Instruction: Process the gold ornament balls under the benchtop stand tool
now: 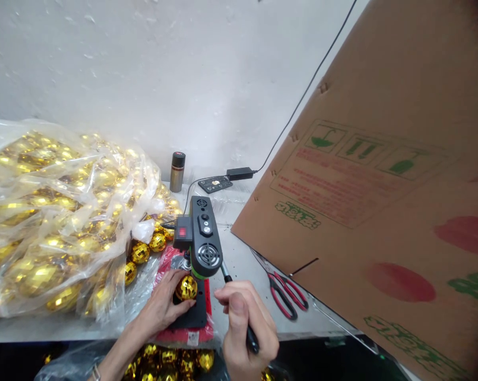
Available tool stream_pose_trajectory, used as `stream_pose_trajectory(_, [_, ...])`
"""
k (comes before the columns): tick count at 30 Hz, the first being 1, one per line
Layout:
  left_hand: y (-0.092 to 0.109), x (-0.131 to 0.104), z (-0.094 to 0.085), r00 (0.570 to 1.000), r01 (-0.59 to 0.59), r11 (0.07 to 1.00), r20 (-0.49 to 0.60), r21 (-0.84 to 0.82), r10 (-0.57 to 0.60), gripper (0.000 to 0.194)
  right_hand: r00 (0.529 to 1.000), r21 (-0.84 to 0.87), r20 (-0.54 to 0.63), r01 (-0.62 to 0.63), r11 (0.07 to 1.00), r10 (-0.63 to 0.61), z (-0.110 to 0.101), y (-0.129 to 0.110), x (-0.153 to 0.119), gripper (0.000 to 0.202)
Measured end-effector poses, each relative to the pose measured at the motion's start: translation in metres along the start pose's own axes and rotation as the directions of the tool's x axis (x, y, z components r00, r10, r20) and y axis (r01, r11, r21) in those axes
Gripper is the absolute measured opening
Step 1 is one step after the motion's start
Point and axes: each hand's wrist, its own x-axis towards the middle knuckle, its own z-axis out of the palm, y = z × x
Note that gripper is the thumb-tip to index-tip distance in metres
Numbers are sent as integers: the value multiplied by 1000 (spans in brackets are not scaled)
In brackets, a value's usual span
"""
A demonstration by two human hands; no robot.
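Observation:
A gold mirrored ball (186,288) is between the fingers and thumb of my left hand (165,303), over the black base plate (195,315) of a small bench machine. The machine's black head (205,233) stands just above and behind the ball. My right hand (246,323) is wrapped round a black-handled tool (252,339); a black-tipped metal lever (225,271) slants from the machine towards that hand. Whether lever and handle are one piece is hidden by the fingers.
Clear plastic bags (64,227) of gold balls fill the left. Red-handled scissors (282,296) lie by a large cardboard box (361,201) at right. A spray can (177,172), a black adapter (241,173) and a cable stand behind. More gold balls (168,362) sit below the table edge.

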Motion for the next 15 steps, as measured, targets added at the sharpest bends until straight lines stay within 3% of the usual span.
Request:
stream_pose_trajectory(6, [-11, -3, 22, 996, 2, 999, -86, 47, 2, 48, 1000, -15, 9, 18, 1000, -18, -2, 1, -1, 25])
stream_pose_trajectory(15, [-21, -8, 29, 994, -23, 999, -102, 30, 26, 54, 995, -35, -44, 91, 995, -93, 4, 19, -27, 26])
